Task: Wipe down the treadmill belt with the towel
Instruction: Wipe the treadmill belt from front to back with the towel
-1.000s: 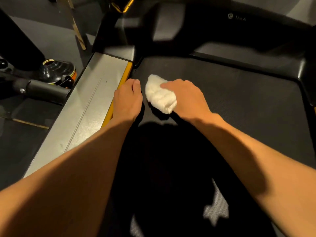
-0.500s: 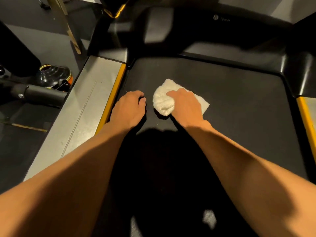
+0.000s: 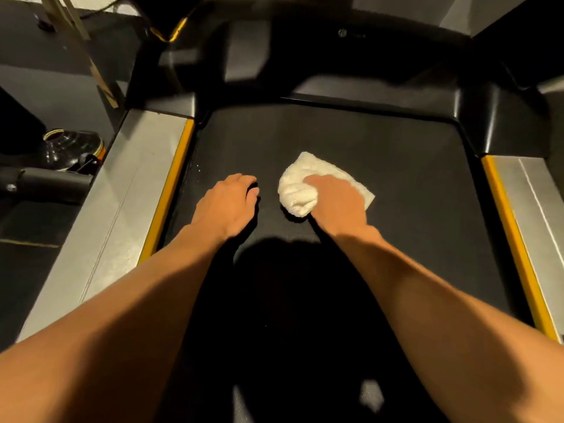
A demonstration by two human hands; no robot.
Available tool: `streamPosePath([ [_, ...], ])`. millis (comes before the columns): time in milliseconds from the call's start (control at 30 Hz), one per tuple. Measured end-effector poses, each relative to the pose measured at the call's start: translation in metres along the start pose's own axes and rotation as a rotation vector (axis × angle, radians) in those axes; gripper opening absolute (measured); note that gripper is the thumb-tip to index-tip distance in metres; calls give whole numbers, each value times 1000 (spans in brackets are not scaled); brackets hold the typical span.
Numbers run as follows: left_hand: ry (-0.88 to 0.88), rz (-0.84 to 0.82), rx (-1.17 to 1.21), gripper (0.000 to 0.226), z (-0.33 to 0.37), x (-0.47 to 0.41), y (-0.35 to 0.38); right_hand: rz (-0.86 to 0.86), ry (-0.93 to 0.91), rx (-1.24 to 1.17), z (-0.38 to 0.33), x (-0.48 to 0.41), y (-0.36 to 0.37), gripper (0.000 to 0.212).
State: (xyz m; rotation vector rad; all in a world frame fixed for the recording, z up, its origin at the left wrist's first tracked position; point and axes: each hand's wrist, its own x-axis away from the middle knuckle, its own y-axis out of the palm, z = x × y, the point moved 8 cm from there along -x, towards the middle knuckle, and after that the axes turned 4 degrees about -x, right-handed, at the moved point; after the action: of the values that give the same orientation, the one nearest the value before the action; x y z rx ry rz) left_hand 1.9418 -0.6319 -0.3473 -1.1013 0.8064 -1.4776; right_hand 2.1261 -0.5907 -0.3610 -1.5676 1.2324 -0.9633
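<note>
**Towel slides toward the middle of the belt**

The right hand (image 3: 337, 203) presses down on the white towel (image 3: 308, 184), fingers curled over its bunched left part, so it is grasping the cloth and pinning it against the belt (image 3: 412, 184). A flatter flap of towel sticks out from under the hand on the side away from the left rail. The left hand (image 3: 227, 206) holds nothing; it rests palm down on the belt with fingers loosely bent, just beside the towel but not touching it, and looks like a prop for the person's weight.

Compared with 1 second ago, the towel has moved away from the left rail (image 3: 171, 190), where it sat close to the yellow strip, and now lies well out on the belt, roughly midway between that rail and the belt's centre line. It has also opened from a tight roll into a wider pad. The left hand has come off the yellow strip onto the belt.

That suggests the strip next to the left rail has had 1 pass and the stroke is working across. Most of the belt beyond the towel, toward the right rail (image 3: 515, 239), probably remains to be wiped.
</note>
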Motion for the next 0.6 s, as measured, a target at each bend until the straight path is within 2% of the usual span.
streamPosePath([
  [100, -14, 14, 6, 42, 7, 4, 1, -341, -36, 31, -35, 25, 40, 32],
  [133, -14, 15, 7, 42, 10, 5, 2, -389, -96, 84, -47, 33, 47, 33],
  [233, 32, -12, -2, 43, 23, 8, 7, -302, -146, 119, -36, 32, 23, 40],
  [367, 77, -69, -73, 47, 32, 10, 15, -59, 23, 102, 21, 16, -8, 51],
  [433, 81, -82, -84, 46, 35, 11, 17, -146, 47, 68, 16, 19, 7, 45],
  [500, 69, -82, -75, 44, 38, 12, 17, -285, -29, 58, -10, 34, 26, 33],
  [600, 76, -68, -82, 43, 45, 12, 16, -289, -185, 9, -25, 49, 26, 35],
])
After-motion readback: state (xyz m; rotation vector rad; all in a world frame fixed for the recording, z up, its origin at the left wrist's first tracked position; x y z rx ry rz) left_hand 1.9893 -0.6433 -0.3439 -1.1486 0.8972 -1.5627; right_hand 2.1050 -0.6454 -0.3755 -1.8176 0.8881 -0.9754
